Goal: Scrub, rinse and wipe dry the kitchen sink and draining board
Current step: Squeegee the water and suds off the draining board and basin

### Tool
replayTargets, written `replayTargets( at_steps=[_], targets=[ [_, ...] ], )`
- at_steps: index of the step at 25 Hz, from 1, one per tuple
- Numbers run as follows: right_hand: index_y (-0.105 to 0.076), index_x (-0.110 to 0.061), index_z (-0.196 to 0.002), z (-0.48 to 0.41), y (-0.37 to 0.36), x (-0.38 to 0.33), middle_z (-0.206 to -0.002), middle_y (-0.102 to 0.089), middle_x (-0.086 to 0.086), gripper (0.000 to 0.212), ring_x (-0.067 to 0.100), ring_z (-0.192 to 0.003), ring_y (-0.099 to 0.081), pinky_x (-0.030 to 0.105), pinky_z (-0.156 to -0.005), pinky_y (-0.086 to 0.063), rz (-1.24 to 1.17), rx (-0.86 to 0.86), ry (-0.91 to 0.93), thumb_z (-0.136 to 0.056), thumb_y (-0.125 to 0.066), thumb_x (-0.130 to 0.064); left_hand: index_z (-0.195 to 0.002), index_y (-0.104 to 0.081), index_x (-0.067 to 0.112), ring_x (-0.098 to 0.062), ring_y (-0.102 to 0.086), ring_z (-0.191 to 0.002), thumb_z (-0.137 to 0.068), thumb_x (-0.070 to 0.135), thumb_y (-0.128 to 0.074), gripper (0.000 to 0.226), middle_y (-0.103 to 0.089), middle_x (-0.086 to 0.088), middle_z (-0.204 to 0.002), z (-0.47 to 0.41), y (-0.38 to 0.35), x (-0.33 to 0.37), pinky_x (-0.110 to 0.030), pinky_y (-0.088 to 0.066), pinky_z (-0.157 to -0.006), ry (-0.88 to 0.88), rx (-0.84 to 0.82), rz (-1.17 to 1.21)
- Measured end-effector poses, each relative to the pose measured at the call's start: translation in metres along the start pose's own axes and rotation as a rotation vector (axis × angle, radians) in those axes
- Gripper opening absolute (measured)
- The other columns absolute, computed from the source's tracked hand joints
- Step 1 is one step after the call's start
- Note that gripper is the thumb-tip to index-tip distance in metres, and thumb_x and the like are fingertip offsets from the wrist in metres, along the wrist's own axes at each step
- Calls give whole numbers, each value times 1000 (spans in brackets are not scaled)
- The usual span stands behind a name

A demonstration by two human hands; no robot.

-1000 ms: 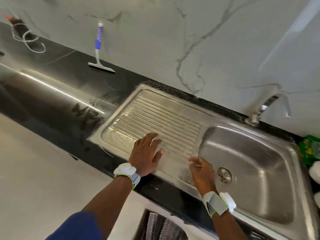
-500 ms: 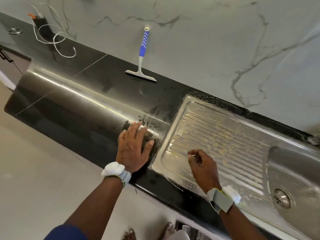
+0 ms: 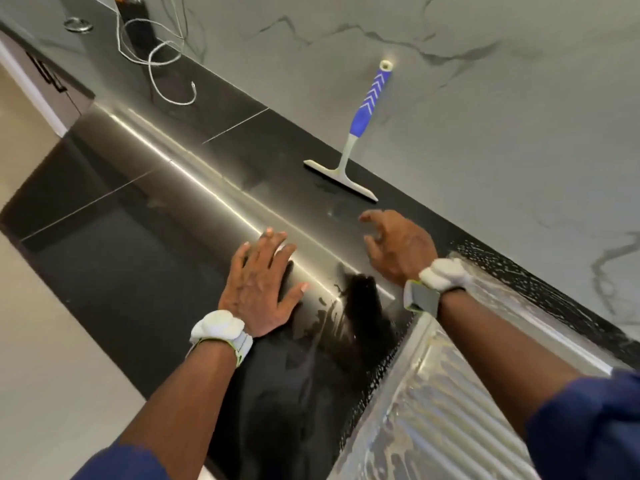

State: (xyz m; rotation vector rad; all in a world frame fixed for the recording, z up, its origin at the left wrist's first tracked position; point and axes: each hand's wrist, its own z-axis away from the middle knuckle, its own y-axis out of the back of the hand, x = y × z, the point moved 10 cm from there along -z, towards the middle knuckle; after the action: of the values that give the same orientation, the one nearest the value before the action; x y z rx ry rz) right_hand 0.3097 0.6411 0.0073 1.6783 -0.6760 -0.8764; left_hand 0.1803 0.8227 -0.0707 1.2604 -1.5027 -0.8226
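Observation:
The steel draining board (image 3: 446, 414) fills the lower right, ribbed and streaked with soapy residue; the sink bowl is out of view. A squeegee (image 3: 349, 157) with a blue and white handle leans against the marble wall, its blade on the black countertop (image 3: 156, 258). My left hand (image 3: 259, 289) lies flat on the countertop with fingers spread, left of the draining board. My right hand (image 3: 398, 247) hovers over the countertop with fingers apart and curled, holding nothing, a short way in front of the squeegee blade.
A white cable (image 3: 162, 67) coils at the far left end of the counter beside a dark device. A round metal fitting (image 3: 78, 25) sits at the far corner. Water smears and suds mark the counter beside the draining board. The pale floor (image 3: 52, 375) lies left of the counter.
The view swung left, away from the sink bowl. My left hand shifted from the draining board onto the countertop. My right hand left the draining board and reached out toward the squeegee.

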Motion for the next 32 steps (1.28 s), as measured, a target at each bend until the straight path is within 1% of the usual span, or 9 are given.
replayTargets(
  at_steps=[5, 8, 12, 15, 18, 20, 24, 27, 32],
  targets=[
    [-61, -25, -129, -132, 0, -13, -83, -58, 8, 44, 32, -69, -57, 31, -50, -30, 683, 205, 293, -88, -52, -12, -146, -49, 20, -22, -21, -157, -93, 69, -44, 73, -38, -2, -162, -9, -7, -7, -58, -23, -120, 49, -37, -1],
    [-64, -25, -119, -178, 0, -16, -88, -58, 10, 47, 29, -76, -57, 34, -62, -40, 932, 131, 378, -87, -32, -13, -146, -50, 20, -22, -21, -157, -93, 72, -42, 74, -38, -2, -162, -12, -8, -9, -58, -23, -120, 54, -56, 5],
    [-65, -17, -80, -180, 28, -31, -98, -52, 10, 23, 31, -94, -52, 42, -85, -37, 1127, 145, 440, -89, -45, -10, -147, -49, 21, -22, -19, -158, -95, 74, -38, 76, -36, -2, -162, -12, -9, -10, -59, -23, -120, 55, -83, -1],
    [-62, -8, -84, -148, 64, -31, -106, -52, 18, 26, 37, -102, -49, 51, -98, -28, 875, 150, 431, -96, -42, -21, -148, -47, 22, -22, -19, -158, -96, 74, -34, 75, -35, -2, -164, -13, -13, -10, -60, -23, -120, 55, -99, 11],
    [-49, -18, -88, -100, 83, 21, -78, -54, 7, 39, 32, -71, -49, 37, -69, -38, 479, -18, 97, -101, -39, -53, -148, -47, 21, -22, -19, -158, -97, 72, -32, 73, -35, -3, -164, -12, -13, -5, -60, -22, -120, 35, -101, 9],
    [-47, -16, -84, -64, 76, 68, -72, -53, 5, 47, 33, -69, -49, 36, -62, -37, 159, -56, -219, -99, -41, -60, -147, -48, 21, -23, -20, -158, -97, 71, -33, 72, -36, -4, -163, -12, -13, -6, -59, -22, -121, 35, -100, 6],
    [-56, -11, -69, 27, 33, 155, -70, -59, 15, 48, 33, -59, -57, 41, -62, -50, -463, 48, -801, -97, -45, -49, -144, -52, 20, -24, -24, -156, -97, 69, -37, 70, -40, -5, -160, -12, -12, -4, -57, -23, -120, 22, -73, 13],
    [-50, -11, -89, 80, -17, 158, -68, -51, 16, 27, 21, -42, -44, 31, -43, -47, -1093, 157, -1114, -102, -43, -33, -143, -53, 19, -25, -27, -155, -97, 67, -37, 69, -42, -5, -159, -11, -11, -3, -58, -24, -119, 7, -63, -1],
    [-40, -9, -73, 73, -23, 169, -60, -42, 12, 48, 15, -26, -35, 17, -35, -31, -1146, 383, -1229, -108, -28, -40, -143, -55, 18, -26, -32, -153, -98, 68, -31, 71, -45, -6, -158, -10, -14, 8, -58, -25, -119, -85, -100, -32]
  ],
)
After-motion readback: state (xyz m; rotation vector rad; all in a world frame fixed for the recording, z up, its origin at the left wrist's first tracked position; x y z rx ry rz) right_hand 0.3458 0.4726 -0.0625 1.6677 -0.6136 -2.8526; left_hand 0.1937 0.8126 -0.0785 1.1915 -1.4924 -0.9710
